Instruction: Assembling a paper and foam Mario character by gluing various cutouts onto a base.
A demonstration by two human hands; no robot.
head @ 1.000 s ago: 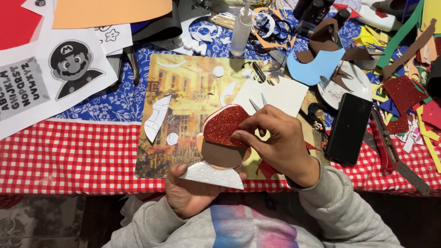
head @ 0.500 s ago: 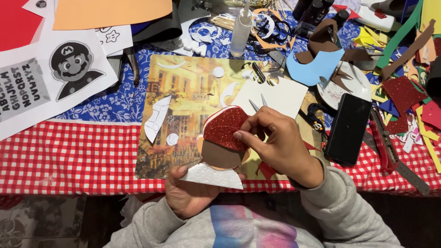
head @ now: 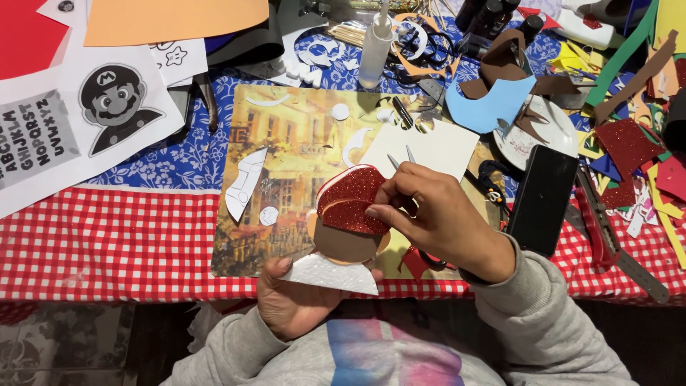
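The surface [head: 107, 243] is lying under a red checked cloth, with a blue flowered cloth beyond it, and is carrying craft scraps everywhere. A picture mat [head: 286, 171] is sitting in the middle, likely shielding the cloth from glue and cuts. Off to the right a black phone [head: 541, 200] is resting, clear of the work. The foam figure [head: 348, 229], with its red glitter cap, tan face and white base, is being held over the mat's near edge. The left hand [head: 296, 304] is cupping the white base from below, fingers clenched on it, steadying it. The right hand [head: 436, 218] is pinching the cap, seemingly pressing it in place, while scissors [head: 400, 161] are poking out from under it.
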